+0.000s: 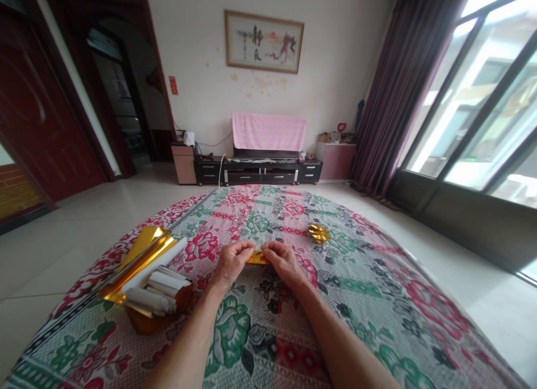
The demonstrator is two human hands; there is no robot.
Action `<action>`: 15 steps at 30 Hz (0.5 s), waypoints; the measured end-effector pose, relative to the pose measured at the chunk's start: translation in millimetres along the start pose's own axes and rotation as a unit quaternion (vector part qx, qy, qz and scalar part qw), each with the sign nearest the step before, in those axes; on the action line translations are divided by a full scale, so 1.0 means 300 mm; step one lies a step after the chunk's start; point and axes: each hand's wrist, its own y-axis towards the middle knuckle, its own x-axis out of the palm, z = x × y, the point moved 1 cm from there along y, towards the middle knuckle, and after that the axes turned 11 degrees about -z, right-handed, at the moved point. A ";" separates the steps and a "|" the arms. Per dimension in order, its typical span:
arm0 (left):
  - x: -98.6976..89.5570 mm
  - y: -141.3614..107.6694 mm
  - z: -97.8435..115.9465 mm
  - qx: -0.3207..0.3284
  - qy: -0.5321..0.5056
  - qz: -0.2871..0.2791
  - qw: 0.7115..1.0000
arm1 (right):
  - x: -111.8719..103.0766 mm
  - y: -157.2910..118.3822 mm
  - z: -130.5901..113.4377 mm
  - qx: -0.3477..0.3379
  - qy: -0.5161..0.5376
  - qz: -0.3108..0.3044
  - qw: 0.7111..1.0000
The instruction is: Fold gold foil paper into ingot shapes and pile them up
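Between my two hands, just above the flowered tablecloth (260,288), is a small piece of shiny gold foil paper (257,258). My left hand (232,261) pinches its left end between thumb and fingers. The right end is pinched the same way by my right hand (283,260). Folded gold foil pieces (319,233) lie in a small cluster beyond my right hand. To the left of my left arm rest gold foil sheets (146,260) and a bundle of pale rolled or folded papers (157,294), partly overlapping.
The round table's edge curves around in front. Beyond it, a low black TV cabinet (260,173) stands against the wall, with a pink cloth (268,131) draped over what stands on it. A purple curtain (386,81) and large windows are on the right; dark red doors (42,98) are on the left.
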 end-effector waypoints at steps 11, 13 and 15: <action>-0.003 -0.002 0.010 0.005 0.028 0.012 1.000 | -0.001 -0.016 -0.044 0.046 0.036 0.015 0.998; -0.002 -0.004 0.014 0.004 0.029 0.011 0.999 | 0.000 -0.016 -0.045 0.046 0.036 0.013 0.998; -0.001 -0.006 0.017 0.002 0.029 0.013 1.000 | 0.000 -0.015 -0.042 0.044 0.032 0.012 0.998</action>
